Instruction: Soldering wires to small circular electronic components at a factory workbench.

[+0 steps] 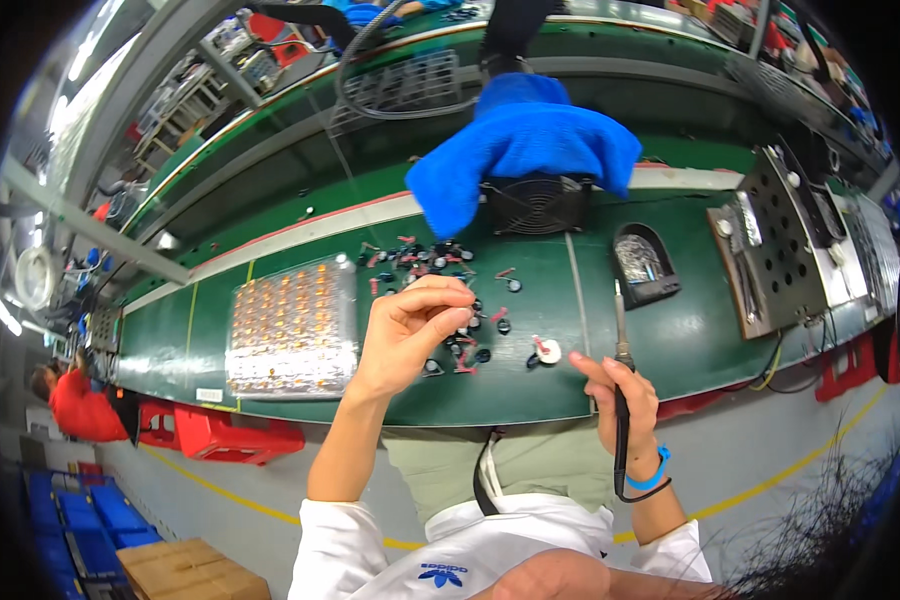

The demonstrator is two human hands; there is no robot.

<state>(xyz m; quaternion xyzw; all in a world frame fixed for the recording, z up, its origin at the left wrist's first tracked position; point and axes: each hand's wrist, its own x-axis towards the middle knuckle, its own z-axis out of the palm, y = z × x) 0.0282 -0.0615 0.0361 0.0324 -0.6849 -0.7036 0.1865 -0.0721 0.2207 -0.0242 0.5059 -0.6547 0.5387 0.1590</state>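
My left hand (pixel 410 335) is over the green worktop (pixel 400 408), thumb and fingertips pinched together; what they hold, if anything, I cannot make out. Beneath and beyond it lies a loose pile of small dark round parts (pixel 440 252) with short reddish-pink leads. My right hand (pixel 630 397) grips a soldering iron (pixel 621 330), its metal tip pointing away from me. Between my hands, near the front edge, a small white round piece (pixel 549 351) lies with a pink-leaded part on it. A blue band is around my right wrist.
At left sits a clear tray (pixel 292 328) with rows of orange-gold pieces. A black fan (pixel 538 205) stands ahead under a blue cloth (pixel 530 135). A black bin (pixel 645 265) of small metal bits is right of centre. A perforated metal stand (pixel 778 240) is farther right.
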